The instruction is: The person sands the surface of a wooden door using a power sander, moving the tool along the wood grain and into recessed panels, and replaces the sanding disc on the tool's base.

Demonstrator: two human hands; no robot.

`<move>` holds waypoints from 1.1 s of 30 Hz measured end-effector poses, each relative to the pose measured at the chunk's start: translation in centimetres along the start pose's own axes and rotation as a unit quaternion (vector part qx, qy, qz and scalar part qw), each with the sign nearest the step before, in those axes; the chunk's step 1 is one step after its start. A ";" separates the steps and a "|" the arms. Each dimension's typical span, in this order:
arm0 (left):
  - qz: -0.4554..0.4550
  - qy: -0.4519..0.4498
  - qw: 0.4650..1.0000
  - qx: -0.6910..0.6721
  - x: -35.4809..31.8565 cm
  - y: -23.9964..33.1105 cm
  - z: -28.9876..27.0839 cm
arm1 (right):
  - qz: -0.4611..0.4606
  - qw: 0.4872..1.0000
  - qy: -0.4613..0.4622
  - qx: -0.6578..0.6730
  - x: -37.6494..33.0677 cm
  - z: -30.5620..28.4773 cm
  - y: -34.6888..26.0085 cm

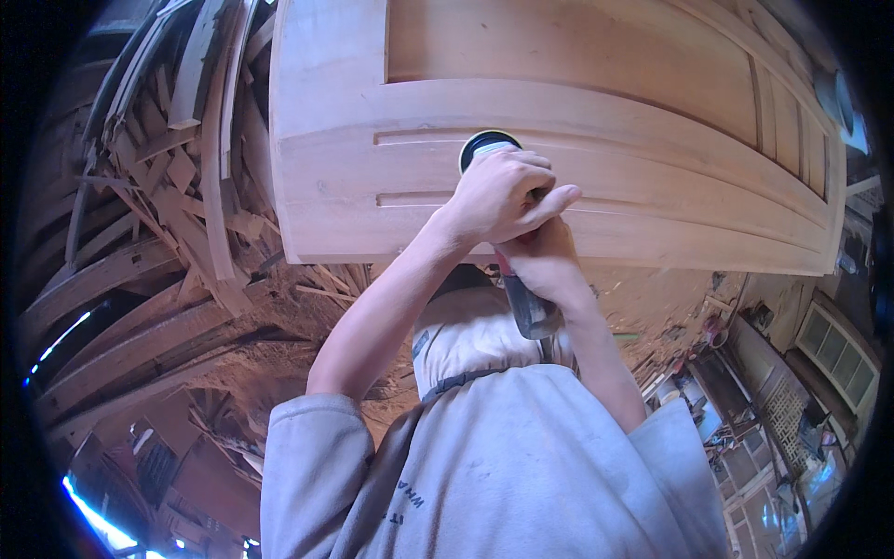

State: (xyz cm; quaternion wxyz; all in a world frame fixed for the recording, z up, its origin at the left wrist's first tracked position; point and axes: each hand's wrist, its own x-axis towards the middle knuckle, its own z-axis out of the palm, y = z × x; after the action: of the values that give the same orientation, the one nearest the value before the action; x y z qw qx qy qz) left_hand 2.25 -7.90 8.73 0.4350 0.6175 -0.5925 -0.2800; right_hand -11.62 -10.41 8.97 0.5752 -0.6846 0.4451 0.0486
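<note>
A: What are the fingers doing?

B: I'm seeing the left hand (pixel 503 191) curling its fingers (pixel 535 172) close together over the top of the sander (pixel 486 144), thumb stretching out toward the right. The right hand (pixel 545 261) is sitting just below it, wrapping the sander's dark handle (pixel 531 312); its fingers are hidden under the left hand, so I cannot tell how they lie.

A: And the sander itself?

B: It's pressing on the door (pixel 605 121), on the wide cross rail between two shallow grooves, near the door's lower left corner as I'm viewing it. Only the round black-and-white rim is showing past the knuckles.

A: Any labels?

B: I'm noticing pale lettering low on the grey sleeve (pixel 307 466). Too small for anything else.

A: Edges, room to move?

B: The door's left edge is running near the hands; the panel is stretching far to the right with open rail to travel. Beyond the left edge a scrap pile (pixel 177 158) of curved wooden strips is crowding in.

A: Surfaces?

B: The door is looking like pale, smooth bare wood with a recessed panel above. The floor (pixel 279 326) is lying reddish and dusty with shavings. The clothing is reading as soft grey fabric.
</note>
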 end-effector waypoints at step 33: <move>0.046 -0.018 0.999 -0.013 19.8 11.2 27.5 | -0.048 0.988 0.064 0.129 -4.7 -30.6 15.2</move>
State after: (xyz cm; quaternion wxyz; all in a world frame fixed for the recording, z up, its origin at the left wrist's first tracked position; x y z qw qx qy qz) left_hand -24.08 -31.95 9.06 0.4443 0.5786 -0.6246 -0.2786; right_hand -38.16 -32.40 10.60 0.6308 -0.6269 0.4500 -0.0813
